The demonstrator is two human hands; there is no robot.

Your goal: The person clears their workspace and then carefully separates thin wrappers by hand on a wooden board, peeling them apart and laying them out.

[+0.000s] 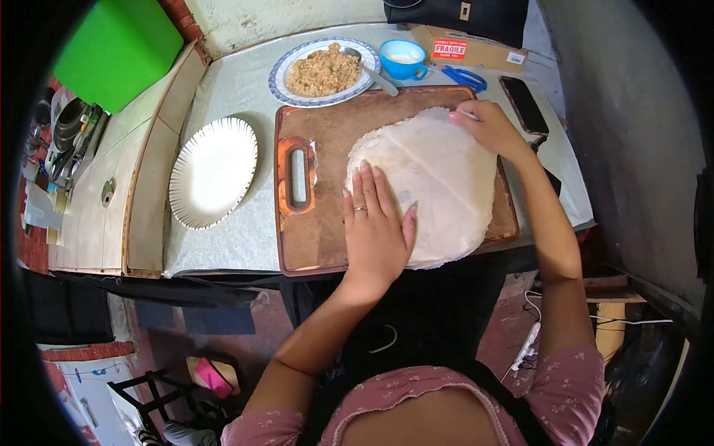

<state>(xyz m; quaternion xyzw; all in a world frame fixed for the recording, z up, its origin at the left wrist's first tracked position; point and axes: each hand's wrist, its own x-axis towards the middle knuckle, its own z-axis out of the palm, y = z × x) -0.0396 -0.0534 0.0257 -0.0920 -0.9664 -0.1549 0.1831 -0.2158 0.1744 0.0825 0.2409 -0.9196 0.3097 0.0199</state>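
Note:
A thin, round, whitish spring roll wrapper (446, 193) lies on the brown wooden cutting board (331, 123), with a straight crease or overlapping edge running across it. My left hand (377, 230), a ring on one finger, rests flat on the wrapper's left side with the fingers stretched out. At its upper right edge, my right hand (487, 128) pinches the wrapper between thumb and fingers. Just behind the board stands a blue-rimmed plate (277, 83) of minced filling (321, 73) with a metal spoon (379, 80) on it. Whether several wrappers are stacked is hard to tell.
A white fluted paper plate (214, 172) sits left of the board. Behind the board are a blue cup (402, 68) of pale contents, blue-handled scissors (462, 76) and a cardboard box (483, 53). A phone (523, 104) lies at right. A green container (115, 56) stands upper left.

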